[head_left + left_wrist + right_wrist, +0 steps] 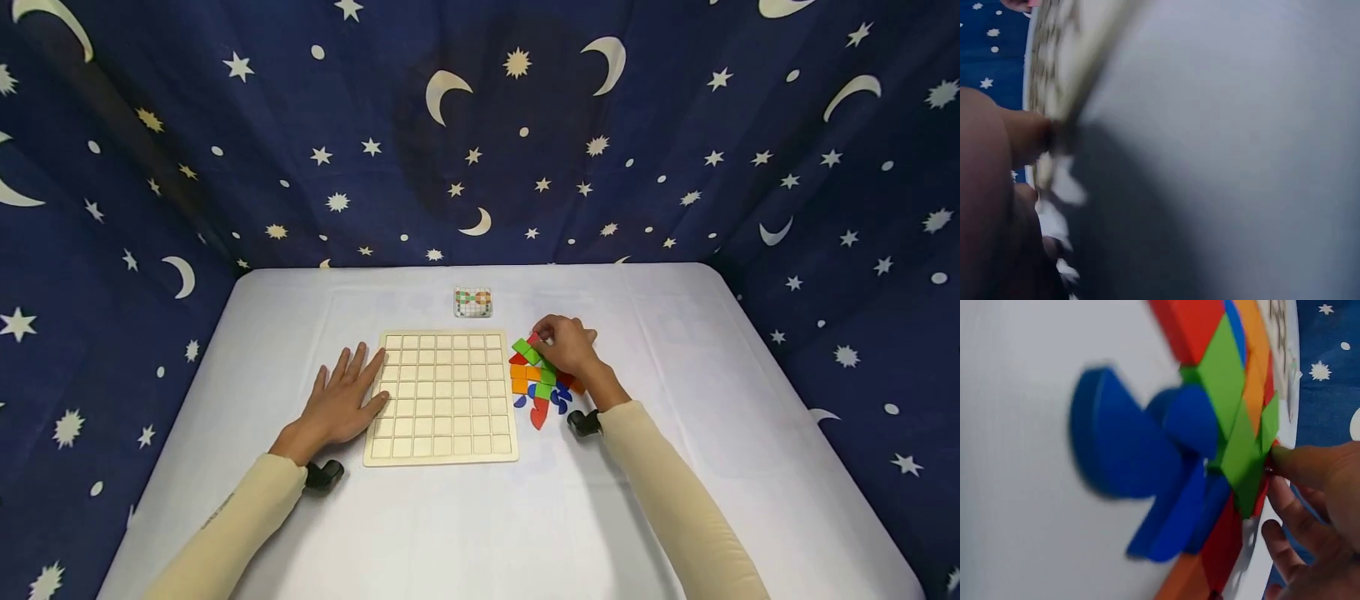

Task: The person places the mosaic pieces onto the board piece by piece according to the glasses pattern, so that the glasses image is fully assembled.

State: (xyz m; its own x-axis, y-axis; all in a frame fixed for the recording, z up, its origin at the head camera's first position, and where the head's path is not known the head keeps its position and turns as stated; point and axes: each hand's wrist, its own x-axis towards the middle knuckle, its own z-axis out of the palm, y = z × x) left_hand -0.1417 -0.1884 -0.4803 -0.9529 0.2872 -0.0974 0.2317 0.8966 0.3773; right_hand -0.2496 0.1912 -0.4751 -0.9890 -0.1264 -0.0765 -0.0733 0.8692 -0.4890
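Note:
A pale wooden board with a grid of square recesses lies on the table. My left hand rests at its left side, fingers spread and straight, fingertips and thumb on the board's edge. To the right of the board is a heap of coloured pieces: green squares, orange squares, red pieces and blue rounded pieces. At the heap's far end my right hand pinches a red piece between thumb and fingers. The right wrist view shows this red piece only partly, behind green ones.
A small pattern card with a coloured grid design lies beyond the board. White cloth covers the table. A dark blue curtain with moons and stars hangs behind and at both sides.

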